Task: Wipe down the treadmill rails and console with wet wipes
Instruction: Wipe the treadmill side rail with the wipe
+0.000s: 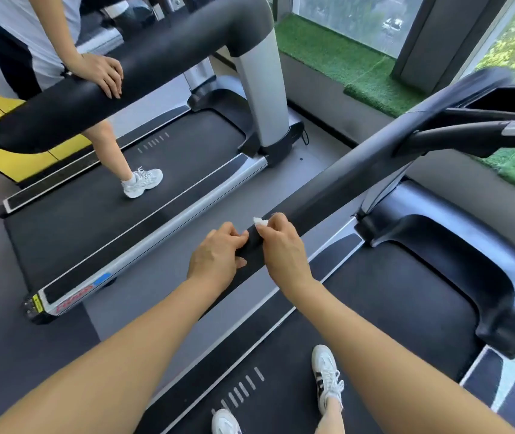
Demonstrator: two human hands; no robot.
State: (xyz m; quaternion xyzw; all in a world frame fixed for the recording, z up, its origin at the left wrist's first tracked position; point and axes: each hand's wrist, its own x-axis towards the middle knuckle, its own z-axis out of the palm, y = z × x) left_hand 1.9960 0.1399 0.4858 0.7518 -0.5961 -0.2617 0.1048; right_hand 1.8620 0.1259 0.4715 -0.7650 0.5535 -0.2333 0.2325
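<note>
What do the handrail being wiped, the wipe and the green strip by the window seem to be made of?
Handrail: looks like matte black foam or rubber padding, with no shine. Wipe: thin white cloth or paper, crumpled in the right hand. Green strip: artificial turf, going by its short bristly pile.

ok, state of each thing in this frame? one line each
left hand: on the rail, fingers curled over its near end
right hand: pinching the wipe against the rail
wipe: white, bunched, mostly hidden under the fingers
rail: black, gripped by both hands
neighbouring treadmill: another person standing on its belt, hand resting on its rail
console: barely in view at the right edge, state unclear
</note>
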